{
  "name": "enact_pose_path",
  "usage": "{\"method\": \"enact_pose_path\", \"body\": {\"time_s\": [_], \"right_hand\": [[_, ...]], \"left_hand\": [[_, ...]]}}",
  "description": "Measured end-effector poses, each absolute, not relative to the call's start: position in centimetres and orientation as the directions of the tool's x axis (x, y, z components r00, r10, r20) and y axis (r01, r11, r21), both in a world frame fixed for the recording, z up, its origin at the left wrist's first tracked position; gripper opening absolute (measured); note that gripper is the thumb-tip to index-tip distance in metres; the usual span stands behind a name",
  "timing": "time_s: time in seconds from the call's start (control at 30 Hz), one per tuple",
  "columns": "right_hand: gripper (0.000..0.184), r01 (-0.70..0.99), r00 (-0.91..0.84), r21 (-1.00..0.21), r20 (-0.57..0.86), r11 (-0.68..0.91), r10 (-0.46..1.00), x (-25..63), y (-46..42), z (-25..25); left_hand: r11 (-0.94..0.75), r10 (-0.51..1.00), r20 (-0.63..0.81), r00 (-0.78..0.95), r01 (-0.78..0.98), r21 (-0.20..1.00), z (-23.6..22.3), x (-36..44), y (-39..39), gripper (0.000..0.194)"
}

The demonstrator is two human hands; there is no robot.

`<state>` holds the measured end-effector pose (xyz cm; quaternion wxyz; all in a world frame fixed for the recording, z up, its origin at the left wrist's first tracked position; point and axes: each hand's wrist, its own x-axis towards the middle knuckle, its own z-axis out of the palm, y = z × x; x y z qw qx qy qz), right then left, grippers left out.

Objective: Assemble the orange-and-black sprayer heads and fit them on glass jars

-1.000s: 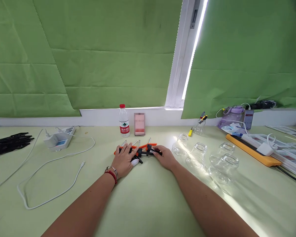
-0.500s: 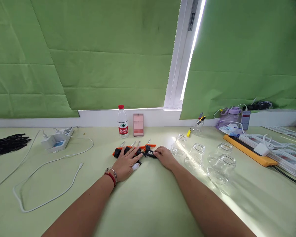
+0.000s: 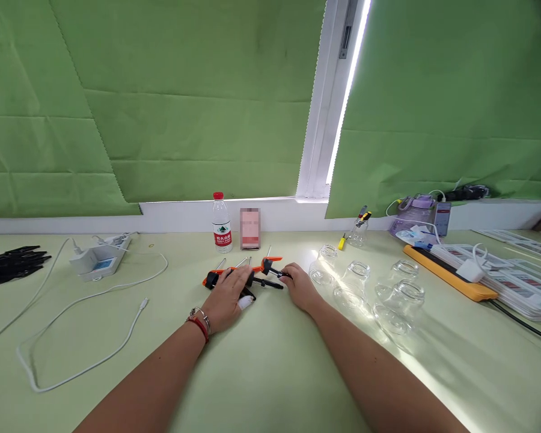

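Observation:
Several black-and-orange tools with thin metal rods lie side by side on the table; their exact kind I cannot make out. My left hand [image 3: 228, 296] rests across the left ones, fingers stretched over their black parts, with a white wrap on the thumb. Under it, an orange part [image 3: 210, 280] and a black handle-like end [image 3: 270, 284] stick out. My right hand [image 3: 301, 287] pinches the black end of the rightmost black-and-orange tool [image 3: 270, 266], which lies at an angle with its orange part pointing away from me.
Behind stand a water bottle [image 3: 222, 225] and a pink box-like object [image 3: 250, 230]. Several upturned glass jars [image 3: 355, 285] stand at the right, near a jar holding tools [image 3: 359, 233] and an orange-edged power strip [image 3: 448, 273]. A white cable [image 3: 103, 294] runs across the left.
My right hand has drawn the rightmost tool slightly apart from the others, showing more of the black end beside it. My left hand stays over the rest. The whole view has shifted slightly.

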<state>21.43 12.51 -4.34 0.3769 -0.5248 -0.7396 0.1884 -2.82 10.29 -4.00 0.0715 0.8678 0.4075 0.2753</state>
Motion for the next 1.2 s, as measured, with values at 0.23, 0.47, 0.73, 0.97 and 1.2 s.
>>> {"method": "enact_pose_path", "body": {"time_s": [0.23, 0.47, 0.73, 0.97, 1.2], "right_hand": [[0.014, 0.463, -0.585, -0.566, 0.383, 0.682, 0.715, 19.6, 9.2, -2.4], [0.039, 0.749, -0.171, -0.334, 0.737, 0.572, 0.654, 22.5, 8.6, 1.1], [0.085, 0.767, 0.502, -0.638, 0.661, 0.066, 0.558, 30.1, 8.3, -0.9], [0.074, 0.557, 0.605, -0.829, 0.358, -0.057, 0.711, 29.6, 7.3, -3.5], [0.062, 0.573, 0.237, -0.804, 0.345, 0.156, 0.908, 23.3, 4.8, -2.0]], "left_hand": [[-0.472, 0.862, 0.325, 0.389, 0.387, 0.792, -3.7, -2.1, 8.8, 0.051], [-0.452, 0.890, 0.376, 0.259, 0.381, 0.806, -3.7, -2.0, 8.6, 0.029], [-0.504, 0.847, 0.515, 0.132, 0.510, 0.697, -3.5, -2.3, 8.6, 0.029], [-0.532, 0.806, 0.578, 0.130, 0.588, 0.609, -3.9, -2.8, 8.4, 0.035], [-0.557, 0.782, 0.602, 0.164, 0.617, 0.556, -3.7, -2.9, 8.4, 0.034]]}}
